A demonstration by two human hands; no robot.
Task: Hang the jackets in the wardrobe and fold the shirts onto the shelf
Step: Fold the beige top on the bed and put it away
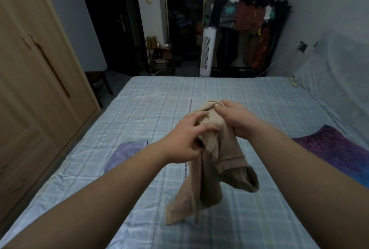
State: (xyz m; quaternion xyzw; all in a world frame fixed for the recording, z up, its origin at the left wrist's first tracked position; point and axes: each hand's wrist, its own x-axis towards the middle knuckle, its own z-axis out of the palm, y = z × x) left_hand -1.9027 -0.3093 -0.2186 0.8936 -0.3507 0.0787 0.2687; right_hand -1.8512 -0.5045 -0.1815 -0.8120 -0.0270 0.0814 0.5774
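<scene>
I hold the beige shirt (211, 160) bunched up above the bed (259, 99), its loose end hanging down toward the checked sheet. My right hand (235, 118) clenches the top of the bundle; my left hand (185, 138) pinches a fold just beside it. It looks light, soft and floppy, so I judge the 2 shoulder seams the best hold. Farther left stands the wardrobe (30, 69), doors closed.

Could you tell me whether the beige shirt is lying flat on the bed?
No, both hands grip the beige shirt bunched up above the bed.
</scene>
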